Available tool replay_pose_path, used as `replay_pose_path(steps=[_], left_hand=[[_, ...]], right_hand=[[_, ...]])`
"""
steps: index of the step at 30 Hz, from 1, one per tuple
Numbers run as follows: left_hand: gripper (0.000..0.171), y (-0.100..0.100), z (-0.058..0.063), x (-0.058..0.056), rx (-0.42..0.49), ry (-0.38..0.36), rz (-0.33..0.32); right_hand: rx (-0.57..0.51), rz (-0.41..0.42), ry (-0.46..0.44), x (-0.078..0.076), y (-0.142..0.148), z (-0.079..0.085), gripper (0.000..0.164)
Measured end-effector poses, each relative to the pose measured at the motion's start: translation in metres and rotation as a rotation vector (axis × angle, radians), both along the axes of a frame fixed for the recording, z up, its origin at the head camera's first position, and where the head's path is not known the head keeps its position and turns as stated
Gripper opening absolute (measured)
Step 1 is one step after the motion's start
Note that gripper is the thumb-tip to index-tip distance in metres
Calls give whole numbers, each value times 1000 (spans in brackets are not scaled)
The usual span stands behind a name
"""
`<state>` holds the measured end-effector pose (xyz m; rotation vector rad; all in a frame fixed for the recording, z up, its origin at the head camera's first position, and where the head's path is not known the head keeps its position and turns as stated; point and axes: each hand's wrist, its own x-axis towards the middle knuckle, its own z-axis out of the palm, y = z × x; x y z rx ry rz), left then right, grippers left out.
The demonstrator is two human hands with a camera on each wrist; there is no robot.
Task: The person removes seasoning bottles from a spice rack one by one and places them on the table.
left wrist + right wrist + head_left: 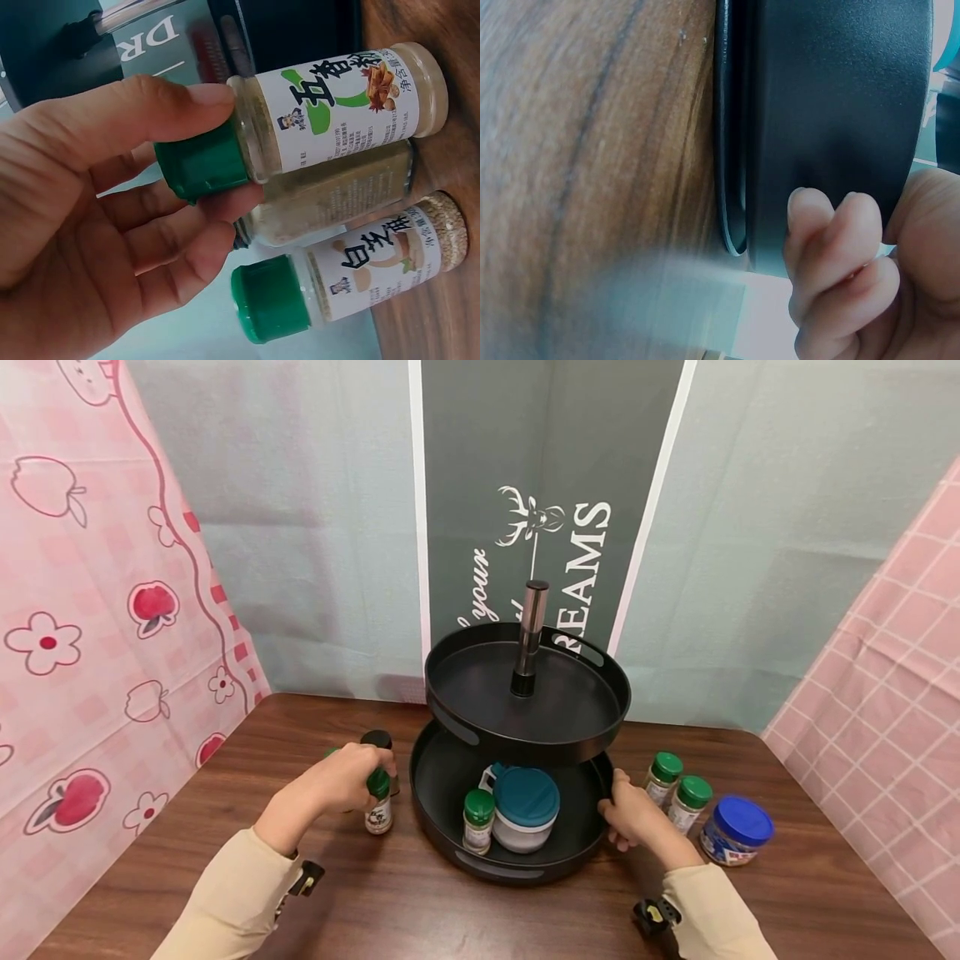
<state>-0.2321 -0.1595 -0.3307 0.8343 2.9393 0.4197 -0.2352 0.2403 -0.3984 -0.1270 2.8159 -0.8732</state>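
Between thumb and fingers, my left hand (345, 783) pinches the green cap of a spice jar (341, 112). The jar stands on the table left of a black two-tier tray. Beside it are a jar of white sesame seeds (384, 262) with a green cap and a black-capped jar (377, 740) of brownish powder. On the other side, my right hand (637, 810) grips the rim wall of the lower tier (438, 777), thumb inside and fingers outside (840, 247). That tier holds a green-capped jar (478, 823) and a white tub with a teal lid (527, 799).
Above, the upper tier (480, 689) surrounds a metal post (532, 627) and overhangs the lower one. Two green-capped jars (687, 806) and a blue-lidded jar (735, 833) stand right of the tray on the wooden table (420, 918). Cloth curtains (315, 527) enclose the back and sides.
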Motion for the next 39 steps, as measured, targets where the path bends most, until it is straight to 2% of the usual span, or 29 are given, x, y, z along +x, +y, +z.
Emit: replay_pose_path(steps=[6,20,26,31,39], left_hand=[[36,-1,-4,-1,-16,12,5],[38,1,-3,1,-46,-16,29],[39,-1,4,4,-62,-36,31],[40,-4,13,6,-62,-18,32],[43,-4,16,5,-53,-31,41]], right_hand=[[-3,1,1,0,-1,0,68],[-6,-7,-3,-1,0,1,68],[-3,0,5,0,-1,-1,68],[-1,-1,10,0,0,-1,68],[-8,3,12,0,0,0,68]])
